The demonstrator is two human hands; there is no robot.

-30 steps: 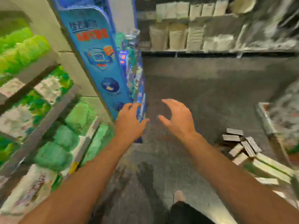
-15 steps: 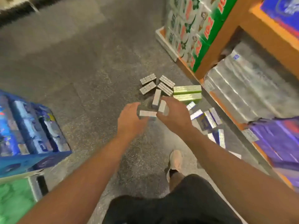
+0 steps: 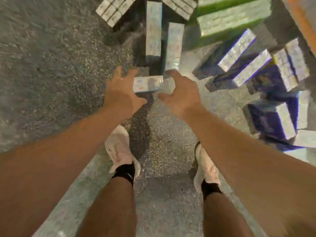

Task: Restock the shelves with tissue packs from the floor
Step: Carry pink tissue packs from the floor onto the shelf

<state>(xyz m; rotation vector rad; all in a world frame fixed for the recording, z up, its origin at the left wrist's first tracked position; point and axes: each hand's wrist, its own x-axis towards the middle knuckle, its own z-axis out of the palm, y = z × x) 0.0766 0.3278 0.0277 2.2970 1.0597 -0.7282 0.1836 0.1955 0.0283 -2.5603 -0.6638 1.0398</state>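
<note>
A small white tissue pack (image 3: 147, 83) lies crosswise on the speckled grey floor, right in front of my feet. My left hand (image 3: 122, 93) is at its left end with fingers spread. At the pack's right end my right hand (image 3: 181, 93) curls, fingers apart. Whether either hand touches the pack is blurred. Just beyond it, two long white packs (image 3: 153, 29) (image 3: 174, 43) lie side by side, pointing away from me.
Green packs (image 3: 229, 23) sit at the top right, and several blue-and-white packs (image 3: 266, 79) are scattered on the right. Grey striped packs (image 3: 114, 9) lie at the top. An orange shelf edge (image 3: 302, 19) shows in the far right corner. My white shoes (image 3: 119, 149) (image 3: 206, 166) stand below.
My view has swung from the left shelves to the floor pile and dropped close to it. Both hands have gone down to either end of the small white pack.
</note>
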